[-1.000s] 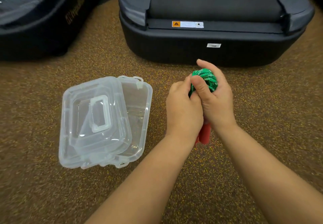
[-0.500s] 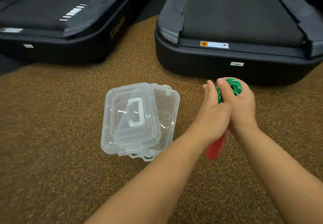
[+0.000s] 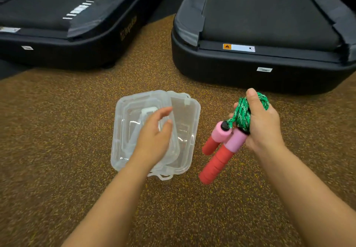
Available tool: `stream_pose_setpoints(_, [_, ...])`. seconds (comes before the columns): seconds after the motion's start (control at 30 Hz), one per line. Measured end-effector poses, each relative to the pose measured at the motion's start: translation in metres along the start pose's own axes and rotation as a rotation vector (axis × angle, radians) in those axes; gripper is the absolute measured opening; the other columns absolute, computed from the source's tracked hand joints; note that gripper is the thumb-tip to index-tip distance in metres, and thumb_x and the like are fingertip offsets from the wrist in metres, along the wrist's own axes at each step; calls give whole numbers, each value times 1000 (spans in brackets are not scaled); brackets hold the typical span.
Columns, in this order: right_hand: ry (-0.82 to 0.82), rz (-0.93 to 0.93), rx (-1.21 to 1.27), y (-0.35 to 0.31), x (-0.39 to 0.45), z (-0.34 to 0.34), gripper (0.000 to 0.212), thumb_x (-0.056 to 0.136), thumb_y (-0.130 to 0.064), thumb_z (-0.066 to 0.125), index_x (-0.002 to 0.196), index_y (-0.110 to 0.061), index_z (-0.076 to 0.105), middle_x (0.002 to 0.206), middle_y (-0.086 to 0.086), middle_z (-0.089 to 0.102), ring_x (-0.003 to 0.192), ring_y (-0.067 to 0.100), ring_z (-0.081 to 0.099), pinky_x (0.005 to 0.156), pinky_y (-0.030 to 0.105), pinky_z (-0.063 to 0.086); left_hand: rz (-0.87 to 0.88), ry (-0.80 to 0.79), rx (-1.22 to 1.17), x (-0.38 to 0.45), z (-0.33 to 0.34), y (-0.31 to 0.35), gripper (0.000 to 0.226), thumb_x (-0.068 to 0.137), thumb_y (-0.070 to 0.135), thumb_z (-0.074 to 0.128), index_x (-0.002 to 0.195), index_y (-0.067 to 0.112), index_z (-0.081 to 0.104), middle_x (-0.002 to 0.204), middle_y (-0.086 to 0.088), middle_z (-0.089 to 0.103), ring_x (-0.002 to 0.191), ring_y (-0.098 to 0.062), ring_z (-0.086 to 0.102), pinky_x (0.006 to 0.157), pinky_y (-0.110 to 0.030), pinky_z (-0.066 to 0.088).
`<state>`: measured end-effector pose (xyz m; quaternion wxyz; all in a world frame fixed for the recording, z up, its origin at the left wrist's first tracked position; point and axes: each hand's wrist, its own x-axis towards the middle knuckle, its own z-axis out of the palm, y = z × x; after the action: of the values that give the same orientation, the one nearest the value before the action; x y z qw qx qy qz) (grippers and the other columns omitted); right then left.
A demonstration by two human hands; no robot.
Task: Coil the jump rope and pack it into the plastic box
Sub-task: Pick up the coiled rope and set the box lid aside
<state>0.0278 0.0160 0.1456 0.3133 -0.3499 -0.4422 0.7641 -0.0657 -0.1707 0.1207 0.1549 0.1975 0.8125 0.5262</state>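
My right hand (image 3: 262,123) grips the coiled green-and-white jump rope (image 3: 243,112); its two pink-and-red handles (image 3: 219,150) hang down and to the left from the bundle. On the floor to the left lies a clear plastic box (image 3: 188,127), with its clear lid (image 3: 127,123) resting askew on top, shifted left. My left hand (image 3: 154,138) hovers over the lid with fingers apart, holding nothing; I cannot tell whether it touches the lid.
Brown speckled rubber floor (image 3: 57,169) all around. Two black treadmill bases stand behind: one at the back left (image 3: 67,48), one at the back right (image 3: 260,67), just beyond my right hand.
My left hand has let go of the rope bundle and moved left over the box lid. The right hand alone now holds the rope, with both handles showing. The view shifted, box now central.
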Motion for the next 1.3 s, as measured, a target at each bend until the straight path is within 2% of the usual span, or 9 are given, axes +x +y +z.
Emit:
stream_pose_setpoints(0.1, [-25,21,-19,4,-1,2,20,91,-31,59,88,-14,51,73,6,59,46,12,59,48,27,52,-10,69,216,11,-15,-28,37,96,16,48,133,21,51,140,5,48,133,-9,39,106,-22,27])
stream_pose_setpoints(0.2, [-35,58,-36,10,-3,6,19,91,-31,59,88,-14,52,74,6,60,46,11,59,47,25,52,-14,31,410,22,-9,-48,46,95,22,51,140,14,43,152,-3,36,142,-18,28,115,-31,22])
stream_pose_setpoints(0.33, [-42,73,-33,16,-3,12,19,91,-30,59,87,-14,51,72,6,59,44,11,58,46,25,51,-101,-62,601,23,8,-62,74,92,48,50,151,14,19,162,-6,7,149,-21,1,120,-42,4])
stream_pose_setpoints(0.47, [-59,84,-29,21,-1,11,20,91,-30,60,87,-13,50,71,7,59,45,13,58,47,26,52,-119,-163,749,18,25,-70,109,77,73,49,152,15,-5,162,-3,-12,148,-19,-13,115,-50,-11])
stream_pose_setpoints(0.53, [-62,90,-37,23,0,8,20,91,-31,60,87,-13,50,71,6,59,45,13,58,47,26,51,-128,-167,837,16,30,-74,118,73,77,49,151,14,-13,161,-3,-18,147,-19,-17,114,-51,-12])
stream_pose_setpoints(0.63, [-48,99,-58,25,0,5,19,90,-31,60,87,-14,52,72,6,60,46,12,59,48,26,52,-140,-154,851,16,35,-72,113,78,71,48,150,13,-16,160,-4,-21,148,-21,-16,115,-53,-7])
stream_pose_setpoints(0.87, [-62,113,-98,31,-1,7,20,91,-31,60,86,-14,52,71,5,60,45,10,58,48,26,52,-110,-128,832,13,38,-71,107,79,57,55,152,16,-11,162,0,-13,149,-19,-5,116,-55,5])
stream_pose_setpoints(1.07, [-67,140,-145,39,-5,9,22,90,-33,60,87,-13,51,71,6,60,47,13,57,43,24,49,-6,-122,871,8,22,-81,97,81,57,52,153,22,-3,163,6,-3,147,-21,5,116,-53,7])
stream_pose_setpoints(1.3, [-89,162,-181,45,-8,19,21,89,-34,61,90,-15,53,75,6,61,44,9,60,44,25,50,3,-84,833,9,-8,-96,87,82,57,51,152,32,6,162,8,1,144,-21,13,115,-48,10])
